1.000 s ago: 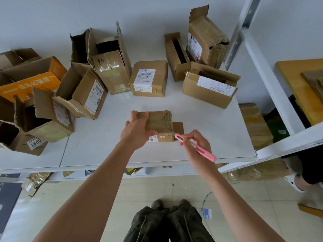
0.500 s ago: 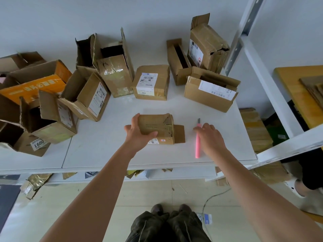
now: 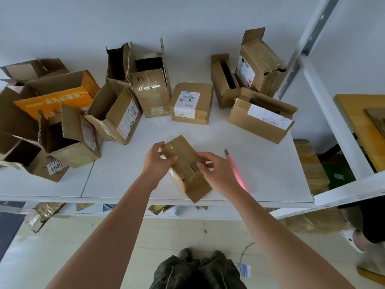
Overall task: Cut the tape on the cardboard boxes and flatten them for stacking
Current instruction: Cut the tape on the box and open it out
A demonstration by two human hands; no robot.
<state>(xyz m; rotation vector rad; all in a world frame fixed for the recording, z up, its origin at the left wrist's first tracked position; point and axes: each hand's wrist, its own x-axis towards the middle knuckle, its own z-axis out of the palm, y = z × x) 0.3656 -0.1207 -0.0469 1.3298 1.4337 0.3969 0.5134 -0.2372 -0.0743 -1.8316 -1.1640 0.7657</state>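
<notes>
A white sticker (image 3: 54, 166) on the low box (image 3: 35, 163) at the desk's near left corner shows the upside-down number 1600. The orange box (image 3: 56, 101) carries a line of white characters, too blurred to read. Shipping labels with barcodes sit on the middle box (image 3: 191, 103) and the right box (image 3: 262, 119); their print is too small to make out

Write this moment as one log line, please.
step: handling box | left hand: grips small brown cardboard box | right hand: grips same box | pink utility knife: lying on white table
</notes>
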